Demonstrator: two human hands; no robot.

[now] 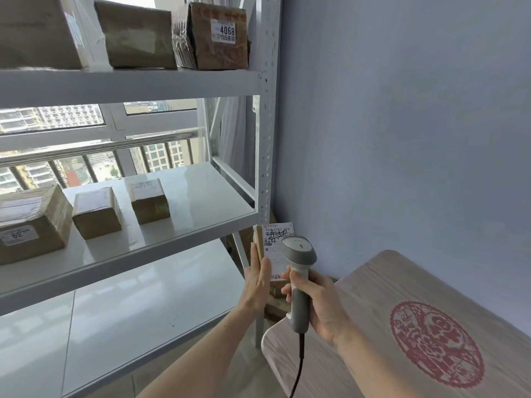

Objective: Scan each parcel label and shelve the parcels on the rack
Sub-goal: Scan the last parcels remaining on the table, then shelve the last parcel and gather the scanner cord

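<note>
The left hand (258, 280) holds one small brown cardboard parcel (273, 254) upright, its straight fingers flat along the box's left side; how the thumb lies behind the box cannot be told. The parcel hangs in the air just off the front right corner post of the white metal rack (265, 139), below the edge of the middle shelf, and its white shipping label (277, 248) faces the camera. The right hand (319, 300) is curled round the handle of one grey handheld barcode scanner (298, 271), the forefinger on the front of the grip. The scanner's head overlaps the label's right side, and its dark cable (300, 357) drops past the near corner of the pale wood-grain table (359, 340).

On the top shelf in view stand three brown taped boxes (135, 38), the rightmost one at the shelf's right end with a sticker reading 4068 (224, 31). On the middle shelf lie three more cardboard boxes (96, 212) in a row toward its left half. One round red paper-cut emblem (436, 344) marks the tabletop.
</note>
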